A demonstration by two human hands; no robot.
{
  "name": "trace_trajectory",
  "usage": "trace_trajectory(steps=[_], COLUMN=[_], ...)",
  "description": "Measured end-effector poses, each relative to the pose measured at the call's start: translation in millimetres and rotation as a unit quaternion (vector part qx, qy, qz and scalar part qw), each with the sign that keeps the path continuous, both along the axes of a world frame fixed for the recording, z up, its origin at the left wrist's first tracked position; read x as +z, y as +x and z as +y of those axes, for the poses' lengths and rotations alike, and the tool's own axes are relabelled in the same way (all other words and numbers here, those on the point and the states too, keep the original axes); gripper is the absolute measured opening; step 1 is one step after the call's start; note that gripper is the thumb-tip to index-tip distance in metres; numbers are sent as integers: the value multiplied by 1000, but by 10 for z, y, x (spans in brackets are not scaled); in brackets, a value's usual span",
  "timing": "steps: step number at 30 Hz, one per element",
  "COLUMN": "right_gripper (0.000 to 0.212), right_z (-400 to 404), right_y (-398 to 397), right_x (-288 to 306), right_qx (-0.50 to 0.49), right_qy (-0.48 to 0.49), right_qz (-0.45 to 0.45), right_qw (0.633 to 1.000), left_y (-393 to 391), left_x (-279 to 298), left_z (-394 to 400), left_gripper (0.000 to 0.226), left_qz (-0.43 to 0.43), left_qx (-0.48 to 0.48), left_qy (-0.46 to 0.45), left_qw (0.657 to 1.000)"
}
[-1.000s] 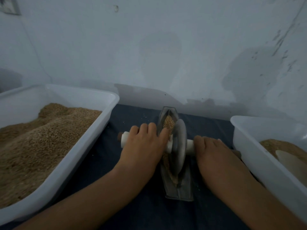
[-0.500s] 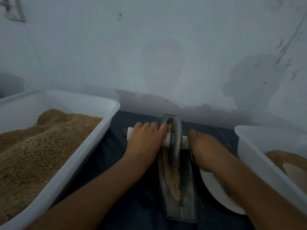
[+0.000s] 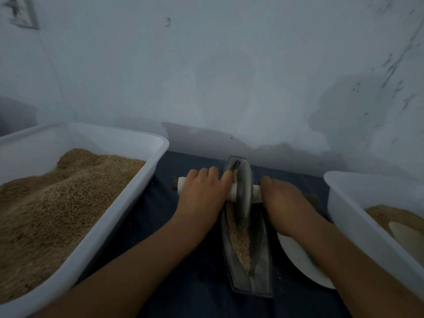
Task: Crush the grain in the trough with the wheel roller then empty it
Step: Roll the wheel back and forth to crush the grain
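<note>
A narrow metal trough (image 3: 261,260) lies lengthwise on the dark cloth, with brown grain (image 3: 239,244) along its groove. The grey wheel roller (image 3: 243,191) stands upright in the far half of the trough, on a white axle handle. My left hand (image 3: 203,193) presses down on the left end of the handle. My right hand (image 3: 283,205) covers the right end. The wheel hides the grain under it.
A large white tub (image 3: 128,196) heaped with grain stands at the left. Another white tub (image 3: 353,223) with some grain and a pale scoop is at the right. A white plate (image 3: 298,255) lies beside the trough, under my right forearm. The wall is just behind the trough.
The wheel has rolled from the middle of the trough towards its far end, both hands going with it. More grain now shows in the near half.
</note>
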State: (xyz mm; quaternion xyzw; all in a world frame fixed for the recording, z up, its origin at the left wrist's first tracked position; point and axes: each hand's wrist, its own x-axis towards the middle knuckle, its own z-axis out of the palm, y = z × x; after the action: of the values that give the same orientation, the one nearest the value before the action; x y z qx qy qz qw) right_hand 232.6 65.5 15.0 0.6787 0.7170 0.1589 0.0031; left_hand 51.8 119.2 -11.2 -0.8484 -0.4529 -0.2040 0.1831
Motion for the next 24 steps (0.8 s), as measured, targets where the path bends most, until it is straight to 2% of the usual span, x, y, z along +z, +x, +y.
trace_trajectory(steps=[2,4,10,13,20,24], right_gripper=[16,17,39,52,27,29], right_z=[-171,-359,-740,-812,-395,-51], right_y=[-41,-92,-231,-272,-107,-14], right_x=[-50,-71,8,8,-78,-23], right_qx=[4,-5,-40,-50,-14,-10], right_qy=[30,37,-21,-21,8,-1], right_qz=[23,31,-17,-39,6,-10], right_qw=[999,999,999,998,1000,1000], left_y=[-40,-77,-185,-208,-87,-3], left_x=[6,28,57,31,24,87], left_z=[-134,-271,-565,-621,-312,27], left_gripper=[49,54,47,49,48,55], left_qz=[6,14,18,7,23,27], left_qx=[-13,-25,-24,-21,-1,19], left_qy=[-1,-4,-11,-17,-8,-39], left_qw=[1000,1000,999,1000,1000,999])
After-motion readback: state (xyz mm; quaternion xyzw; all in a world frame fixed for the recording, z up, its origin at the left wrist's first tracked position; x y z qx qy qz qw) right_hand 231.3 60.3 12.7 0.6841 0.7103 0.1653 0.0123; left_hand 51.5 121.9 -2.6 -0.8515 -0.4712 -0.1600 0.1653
